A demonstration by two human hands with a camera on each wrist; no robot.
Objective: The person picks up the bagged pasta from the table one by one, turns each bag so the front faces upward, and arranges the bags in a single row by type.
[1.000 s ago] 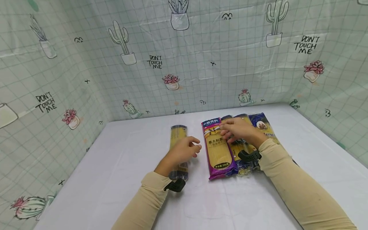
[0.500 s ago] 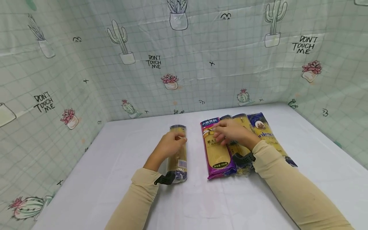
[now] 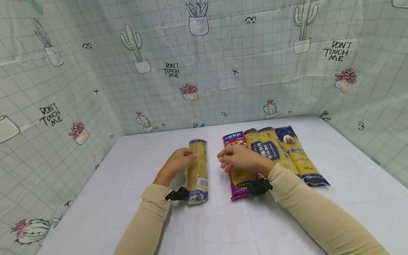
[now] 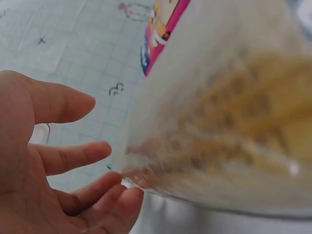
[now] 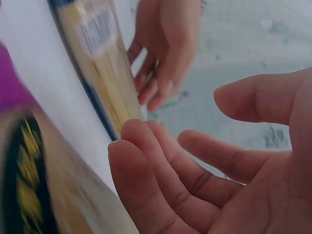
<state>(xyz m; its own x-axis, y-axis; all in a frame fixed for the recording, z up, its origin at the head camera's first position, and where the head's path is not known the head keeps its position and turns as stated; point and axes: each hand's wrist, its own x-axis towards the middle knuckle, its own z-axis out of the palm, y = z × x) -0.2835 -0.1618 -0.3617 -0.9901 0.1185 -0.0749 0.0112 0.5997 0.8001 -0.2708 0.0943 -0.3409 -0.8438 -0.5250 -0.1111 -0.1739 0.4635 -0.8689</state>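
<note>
A lone clear pack of spaghetti (image 3: pixel 198 173) with dark blue ends and a barcode lies left of the row. Beside its left edge, my left hand (image 3: pixel 178 163) has thumb and fingers apart. In the left wrist view the lower fingertips come up to the blurred wrapper (image 4: pixel 234 131); whether they touch cannot be told. My right hand (image 3: pixel 240 159) hovers over the purple-edged pasta pack (image 3: pixel 239 179), covering its middle. Its fingers are loosely bent, with nothing between them in the right wrist view.
Two yellow spaghetti packs (image 3: pixel 267 136) with blue labels lie right of the purple one, partly overlapped. Outermost is a yellow and dark blue pasta pack (image 3: pixel 296 150). The white tabletop (image 3: pixel 137 170) meets a cactus-print curtain (image 3: pixel 153 99) behind.
My left hand has moved left across the lone spaghetti pack to its left side. My right hand has shifted left and nearer, uncovering the blue-labelled packs. The packs lie where they were.
</note>
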